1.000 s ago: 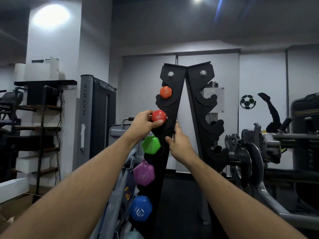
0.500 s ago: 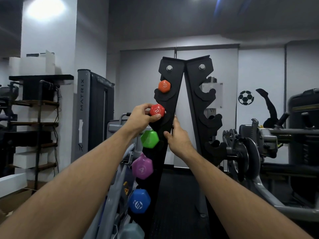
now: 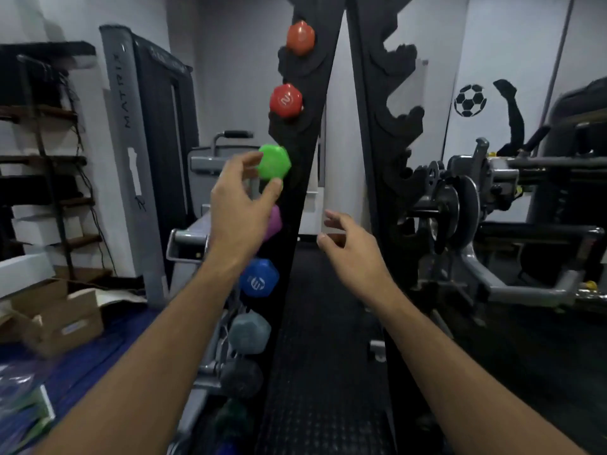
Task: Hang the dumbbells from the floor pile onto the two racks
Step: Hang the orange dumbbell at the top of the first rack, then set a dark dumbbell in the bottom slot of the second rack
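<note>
Gym floor, black dumbbell rack [image 3: 289, 257] loaded with coloured dumbbells.
Nothing is held: left hand [image 3: 241, 211] and right hand [image 3: 353, 247] are spread loosely near the green dumbbell [image 3: 273, 161].

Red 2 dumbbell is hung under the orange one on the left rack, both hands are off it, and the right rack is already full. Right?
Not quite. The head view shows the right rack with bare hooks. The rest holds: the red dumbbell hangs below the orange one on the left rack, with the left hand and right hand off it.

Gym: dumbbell rack [image 3: 305, 192], weight machine [image 3: 492, 205], rubber floor [image 3: 322, 356].
</note>
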`<state>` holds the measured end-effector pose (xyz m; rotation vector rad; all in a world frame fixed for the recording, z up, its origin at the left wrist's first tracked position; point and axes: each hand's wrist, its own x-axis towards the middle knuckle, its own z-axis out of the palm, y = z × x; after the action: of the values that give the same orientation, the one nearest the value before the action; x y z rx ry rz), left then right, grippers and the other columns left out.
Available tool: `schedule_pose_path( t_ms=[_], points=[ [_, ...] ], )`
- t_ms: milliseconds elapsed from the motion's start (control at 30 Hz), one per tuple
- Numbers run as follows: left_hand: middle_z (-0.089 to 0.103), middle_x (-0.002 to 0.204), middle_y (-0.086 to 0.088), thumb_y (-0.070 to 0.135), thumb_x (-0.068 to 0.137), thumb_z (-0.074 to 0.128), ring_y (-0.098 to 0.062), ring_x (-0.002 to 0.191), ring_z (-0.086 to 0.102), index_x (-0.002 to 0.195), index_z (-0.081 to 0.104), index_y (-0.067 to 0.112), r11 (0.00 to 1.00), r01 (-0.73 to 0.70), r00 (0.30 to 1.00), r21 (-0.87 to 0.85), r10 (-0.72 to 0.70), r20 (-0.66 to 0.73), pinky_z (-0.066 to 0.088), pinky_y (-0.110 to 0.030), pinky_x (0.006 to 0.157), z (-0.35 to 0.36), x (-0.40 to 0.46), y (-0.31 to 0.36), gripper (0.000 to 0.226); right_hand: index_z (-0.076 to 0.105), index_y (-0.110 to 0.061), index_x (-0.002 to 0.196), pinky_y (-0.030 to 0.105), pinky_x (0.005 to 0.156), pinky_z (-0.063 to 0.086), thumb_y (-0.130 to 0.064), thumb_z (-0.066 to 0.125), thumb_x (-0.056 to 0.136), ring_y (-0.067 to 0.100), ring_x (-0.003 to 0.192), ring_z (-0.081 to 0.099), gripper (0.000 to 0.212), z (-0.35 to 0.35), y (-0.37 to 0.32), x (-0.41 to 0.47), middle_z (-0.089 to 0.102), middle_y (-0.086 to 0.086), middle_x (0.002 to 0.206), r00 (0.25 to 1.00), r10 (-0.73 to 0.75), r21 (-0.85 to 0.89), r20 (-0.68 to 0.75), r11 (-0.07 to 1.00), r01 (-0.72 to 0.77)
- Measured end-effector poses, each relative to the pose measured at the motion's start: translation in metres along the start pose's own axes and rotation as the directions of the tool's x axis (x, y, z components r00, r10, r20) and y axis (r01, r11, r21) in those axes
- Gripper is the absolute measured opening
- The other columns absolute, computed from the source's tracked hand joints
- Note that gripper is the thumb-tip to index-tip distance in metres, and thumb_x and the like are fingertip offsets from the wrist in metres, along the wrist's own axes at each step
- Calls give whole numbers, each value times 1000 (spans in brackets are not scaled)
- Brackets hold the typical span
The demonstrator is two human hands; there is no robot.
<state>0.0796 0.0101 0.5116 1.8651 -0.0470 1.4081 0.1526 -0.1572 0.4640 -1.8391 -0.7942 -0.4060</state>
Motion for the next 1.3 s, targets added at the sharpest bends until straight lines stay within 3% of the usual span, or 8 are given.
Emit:
schedule_pose_path(
  t_ms=[133,333,667,800,900,1067,1167,1300],
  points=[
    [74,105,3,15,96,71,-4,93,69,116,67,22,978,167,985,-124,-161,59,56,-20,83,-2,-88,-28,21,62,-22,139,28,100,53,-20,68,96,3,104,67,43,7,33,-61,70,-6,124,998,64,15,12,998,-64],
    [77,97,-6,17,94,70,-24,85,74,107,68,26,886,447,876,-123,-406,260,58,-34,80,0,-226,-80,16,72,-28,123,9,88,49,-24,65,100,-6,102,65,25,12,80,-156,72,-17,111,960,243,25,139,968,-249],
    [76,91,1,13,95,70,-16,82,73,99,72,21,542,787,373,296,-799,472,53,-20,69,20,-446,-161,10,75,-24,113,5,75,43,-22,65,99,-4,95,66,18,34,214,-311,73,-13,102,694,694,-157,192,720,-676],
    [76,91,-2,19,94,72,-22,81,74,104,73,18,418,796,172,437,-849,499,55,-29,65,46,-507,-192,10,74,-29,97,25,80,51,-21,67,96,16,94,71,11,41,273,-354,72,-13,87,547,827,-245,127,561,-791],
    [75,88,0,24,91,73,-21,85,73,103,75,17,397,750,97,529,-857,506,56,-32,79,77,-528,-208,14,74,-30,91,31,89,54,-25,67,94,18,96,71,9,46,311,-373,77,-6,96,468,878,-266,100,477,-838],
    [74,107,-5,31,93,69,-20,94,70,117,71,15,388,683,61,618,-874,482,55,-31,89,141,-536,-232,28,73,-21,111,31,91,52,-34,72,91,21,101,68,24,40,359,-380,74,2,107,369,926,-250,76,376,-892],
    [72,109,-3,34,96,69,-22,101,68,119,67,16,394,687,98,611,-883,459,53,-34,95,175,-536,-250,29,69,-23,100,37,85,57,-41,76,85,20,89,70,25,41,398,-377,76,5,103,365,927,-242,85,375,-895],
    [66,121,-2,55,82,74,-21,109,65,129,60,17,452,711,228,538,-873,432,53,-43,101,213,-555,-297,62,50,-14,143,38,99,54,-68,81,60,23,112,67,104,56,445,-378,69,7,124,400,909,-178,120,416,-892]
  ],
)
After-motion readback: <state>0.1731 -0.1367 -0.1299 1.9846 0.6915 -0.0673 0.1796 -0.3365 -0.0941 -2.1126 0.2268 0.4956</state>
